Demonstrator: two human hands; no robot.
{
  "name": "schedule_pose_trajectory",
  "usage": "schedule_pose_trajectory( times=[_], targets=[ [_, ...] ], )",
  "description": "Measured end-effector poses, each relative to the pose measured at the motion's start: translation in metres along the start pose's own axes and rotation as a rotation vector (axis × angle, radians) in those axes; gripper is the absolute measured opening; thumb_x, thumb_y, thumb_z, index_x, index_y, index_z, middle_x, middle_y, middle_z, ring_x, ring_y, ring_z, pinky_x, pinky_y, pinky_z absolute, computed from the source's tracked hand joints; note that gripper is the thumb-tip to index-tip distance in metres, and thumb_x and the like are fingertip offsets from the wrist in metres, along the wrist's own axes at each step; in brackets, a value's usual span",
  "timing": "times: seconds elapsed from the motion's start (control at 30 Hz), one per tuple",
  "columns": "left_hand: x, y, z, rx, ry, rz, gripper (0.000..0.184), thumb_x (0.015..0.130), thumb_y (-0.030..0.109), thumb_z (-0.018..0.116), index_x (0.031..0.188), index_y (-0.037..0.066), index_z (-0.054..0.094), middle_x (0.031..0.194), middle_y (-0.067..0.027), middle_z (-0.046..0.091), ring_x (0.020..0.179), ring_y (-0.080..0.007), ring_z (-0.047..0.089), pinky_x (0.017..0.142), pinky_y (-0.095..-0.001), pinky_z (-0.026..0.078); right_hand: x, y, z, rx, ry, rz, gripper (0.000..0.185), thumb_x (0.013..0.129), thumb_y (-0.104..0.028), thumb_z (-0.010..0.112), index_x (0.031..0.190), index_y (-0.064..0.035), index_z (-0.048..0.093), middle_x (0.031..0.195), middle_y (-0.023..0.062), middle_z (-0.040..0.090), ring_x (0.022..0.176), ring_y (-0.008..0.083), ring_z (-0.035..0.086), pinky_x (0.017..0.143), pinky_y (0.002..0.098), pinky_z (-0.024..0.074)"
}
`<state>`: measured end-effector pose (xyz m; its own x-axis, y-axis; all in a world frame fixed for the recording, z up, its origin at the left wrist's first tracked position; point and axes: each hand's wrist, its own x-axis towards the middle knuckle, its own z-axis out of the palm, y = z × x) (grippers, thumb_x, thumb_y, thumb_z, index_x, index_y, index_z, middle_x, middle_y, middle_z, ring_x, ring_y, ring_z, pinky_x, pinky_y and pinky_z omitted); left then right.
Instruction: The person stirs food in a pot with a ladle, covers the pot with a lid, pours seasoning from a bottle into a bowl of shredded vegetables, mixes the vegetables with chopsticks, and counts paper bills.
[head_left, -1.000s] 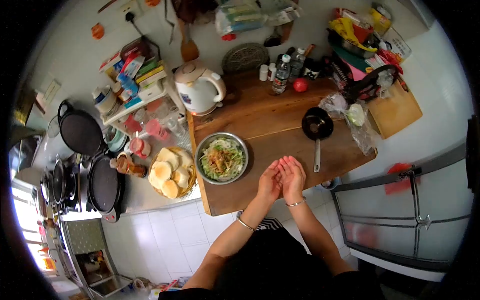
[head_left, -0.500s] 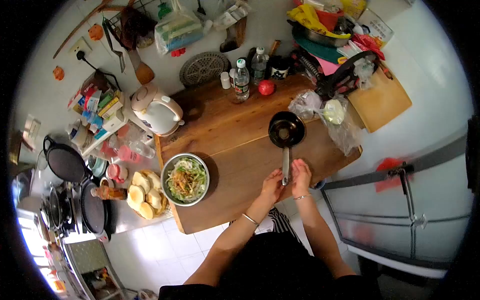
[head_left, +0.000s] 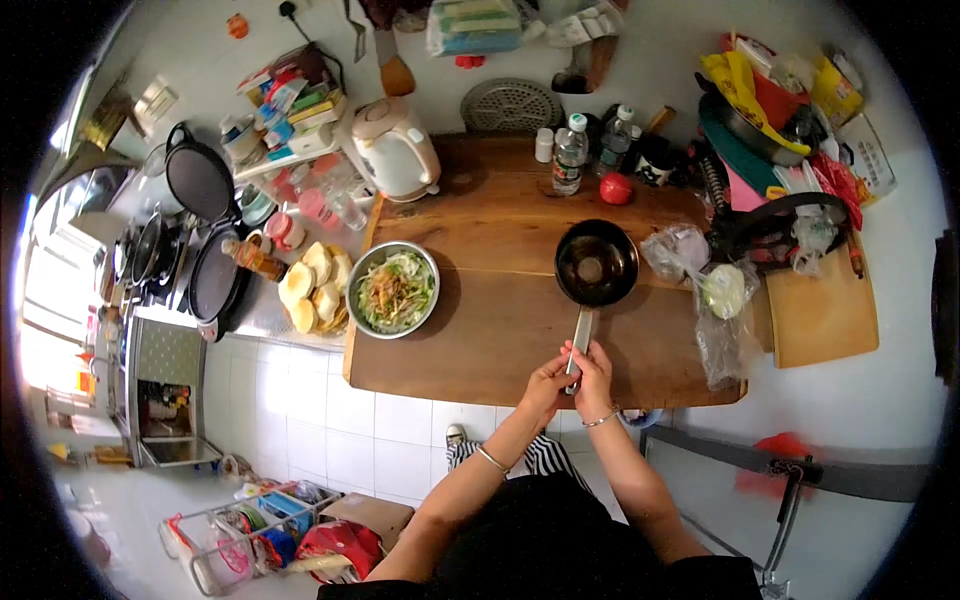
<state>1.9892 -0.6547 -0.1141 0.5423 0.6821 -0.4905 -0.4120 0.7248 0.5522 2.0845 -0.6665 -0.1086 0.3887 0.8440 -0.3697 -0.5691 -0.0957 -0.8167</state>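
Saucepan (head_left: 597, 262), black and round, sits on wooden table (head_left: 480, 355), right of middle, inside dark and glossy, handle (head_left: 583, 330) pointing back toward the person. Left hand (head_left: 547, 385) at the end of the handle from the left, fingers curled in and pinching it; right hand (head_left: 595, 372) wraps it from the right, also closed on it. Hands side by side near the front table edge, exact finger overlap hard to make out. Bangle on each wrist, black clothing, striped trousers below. Left of the pan, well apart: metal bowl (head_left: 433, 312) with shredded greens and a brownish topping (head_left: 388, 288), near the table's left edge. Just past that edge, pale flat breads (head_left: 318, 285) piled in a basket. White kettle (head_left: 396, 155) at back left. Along the back: clear bottle (head_left: 570, 158) with green cap, second bottle (head_left: 614, 145), small white container (head_left: 544, 146), red round item (head_left: 615, 188). Right of the pan, clear plastic bag (head_left: 722, 345) with a pale green round thing (head_left: 724, 290) at it; tan board (head_left: 825, 318) farther right. Opened black griddle (head_left: 212, 275) far left.
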Motion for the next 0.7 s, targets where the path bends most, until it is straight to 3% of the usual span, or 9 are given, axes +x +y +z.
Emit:
schedule_pose_trajectory(
  times=[0.07,0.13,0.3,0.57,0.7],
  targets=[
    [-0.021,0.011,-0.002,-0.049,0.026,0.032,0.034,0.084,0.0,0.051,0.117,0.008,0.053,0.106,-0.0039,0.058,0.091,-0.0173,0.057,0.071,-0.0366,0.053,-0.016,-0.012,0.03,-0.021,-0.061,0.005,0.02,0.083,-0.008,0.053,0.101,0.0004,0.053,0.095,0.0097,0.06,0.088,0.0198,0.058,0.076,0.0305,0.0467],
    [-0.038,0.026,-0.007,-0.036,0.023,0.21,0.036,0.083,0.0,0.052,0.118,0.008,0.052,0.108,-0.004,0.057,0.091,-0.0165,0.057,0.07,-0.0351,0.053,-0.028,-0.012,0.053,-0.036,-0.122,0.015,0.022,0.084,-0.009,0.054,0.103,0.0004,0.052,0.092,0.0086,0.06,0.088,0.0176,0.058,0.078,0.0285,0.0445],
    [-0.104,0.06,-0.043,-0.176,0.094,0.266,0.038,0.082,-0.005,0.05,0.119,0.004,0.05,0.111,-0.0047,0.055,0.097,-0.015,0.053,0.08,-0.0277,0.046,-0.071,0.018,0.122,-0.179,-0.242,0.085,0.021,0.084,-0.015,0.056,0.099,0.0001,0.054,0.086,0.0077,0.059,0.08,0.017,0.058,0.071,0.0282,0.0459],
    [-0.24,0.102,-0.161,-0.262,0.248,0.514,0.039,0.081,-0.003,0.051,0.12,0.003,0.048,0.114,-0.0041,0.054,0.095,-0.0105,0.053,0.071,-0.021,0.045,-0.169,0.129,0.245,-0.288,-0.503,0.014,0.015,0.084,-0.015,0.057,0.089,-0.0013,0.054,0.08,0.0032,0.057,0.071,0.0084,0.052,0.063,0.0224,0.0429],
    [-0.304,0.121,-0.217,-0.31,0.348,0.616,0.04,0.081,-0.002,0.05,0.121,0.002,0.047,0.115,-0.0055,0.053,0.096,-0.0112,0.053,0.071,-0.0209,0.045,-0.216,0.18,0.304,-0.331,-0.642,0.087,0.013,0.084,-0.014,0.056,0.086,-0.0013,0.053,0.078,0.0041,0.057,0.068,0.0089,0.052,0.061,0.0226,0.0431]
  ],
)
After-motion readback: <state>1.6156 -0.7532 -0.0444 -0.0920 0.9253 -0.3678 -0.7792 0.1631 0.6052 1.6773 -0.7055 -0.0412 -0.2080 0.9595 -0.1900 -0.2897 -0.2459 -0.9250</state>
